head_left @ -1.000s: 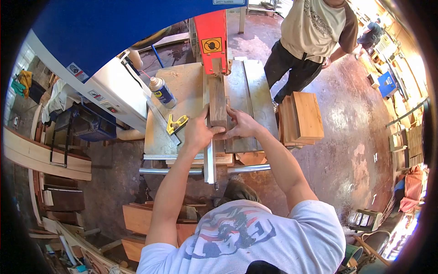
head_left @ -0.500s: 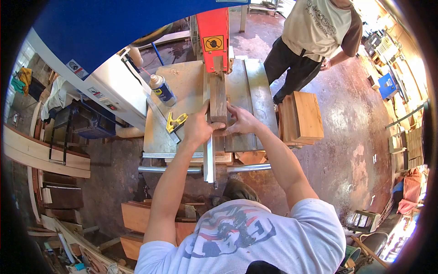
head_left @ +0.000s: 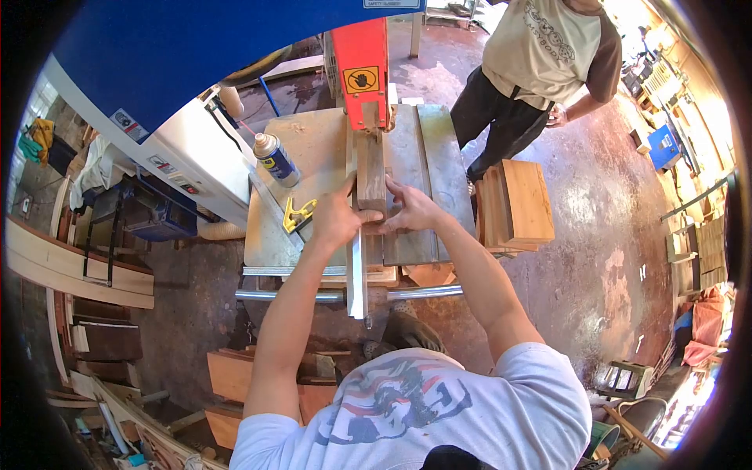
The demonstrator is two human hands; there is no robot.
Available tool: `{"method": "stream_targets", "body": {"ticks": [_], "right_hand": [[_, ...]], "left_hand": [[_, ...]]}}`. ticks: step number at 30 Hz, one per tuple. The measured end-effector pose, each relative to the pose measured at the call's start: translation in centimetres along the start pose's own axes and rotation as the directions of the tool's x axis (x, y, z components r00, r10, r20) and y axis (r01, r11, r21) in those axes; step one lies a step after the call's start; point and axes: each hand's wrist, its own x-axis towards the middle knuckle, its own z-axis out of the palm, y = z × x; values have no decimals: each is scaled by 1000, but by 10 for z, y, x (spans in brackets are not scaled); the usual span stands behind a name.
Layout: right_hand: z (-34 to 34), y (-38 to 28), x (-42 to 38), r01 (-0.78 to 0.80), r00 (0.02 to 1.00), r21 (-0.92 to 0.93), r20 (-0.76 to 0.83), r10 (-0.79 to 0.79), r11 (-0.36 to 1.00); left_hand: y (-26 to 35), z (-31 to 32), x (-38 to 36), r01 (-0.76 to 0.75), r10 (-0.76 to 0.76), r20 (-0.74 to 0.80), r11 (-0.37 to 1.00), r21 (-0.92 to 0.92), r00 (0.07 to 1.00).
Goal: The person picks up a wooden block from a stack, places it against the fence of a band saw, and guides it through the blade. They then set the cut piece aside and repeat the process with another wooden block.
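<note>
A brown wood block [head_left: 370, 176] lies lengthwise on the band saw's metal table [head_left: 309, 129], its far end under the red blade guard [head_left: 362, 66]. My left hand [head_left: 338, 218] grips the near left side of the block, thumb across its near end. From the right, my right hand [head_left: 411, 208] holds the same end, fingers along the side. Both hands are closed on it. A long metal fence [head_left: 357, 274] runs along the block's left side and sticks out past the table's front. The saw blade itself is hidden.
A spray can [head_left: 277, 160] and a yellow spring clamp [head_left: 298, 213] are on the table's left. Stacked wood blocks [head_left: 523, 202] stand at the right. Another person [head_left: 540, 63] stands beyond them. A metal rail [head_left: 423, 292] crosses the table's front. Boards [head_left: 231, 374] lie near my legs.
The view has shifted slightly. Both hands keep their hold on the wood block, and I can make out no clear movement of it along the fence.
</note>
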Motion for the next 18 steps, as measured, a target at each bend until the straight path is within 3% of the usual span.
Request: {"method": "stream_targets", "body": {"ticks": [2,5,8,11,15,18], "right_hand": [[0,2,2,3,1000,-25,1,-3,1000],[-2,1,4,13,1000,-67,-5,-14,998],[-2,-1,2,1,1000,-84,-8,-2,996],[-2,1,3,11,1000,-63,-16,-12,998],[-5,-2,5,-56,998,-91,24,58,994],[-5,-4,6,133,990,-8,-36,-133,991]], "left_hand": [[4,-4,2,-4,4,15,1000,25,1000],[-10,-25,11,9,17,205,992,-127,979],[-16,-29,15,-96,158,221,959,-267,962],[0,-40,12,-75,95,238,993,-95,967],[-14,-27,8,-135,142,144,989,-58,979],[-19,-22,9,-167,176,119,983,-83,977]]}}
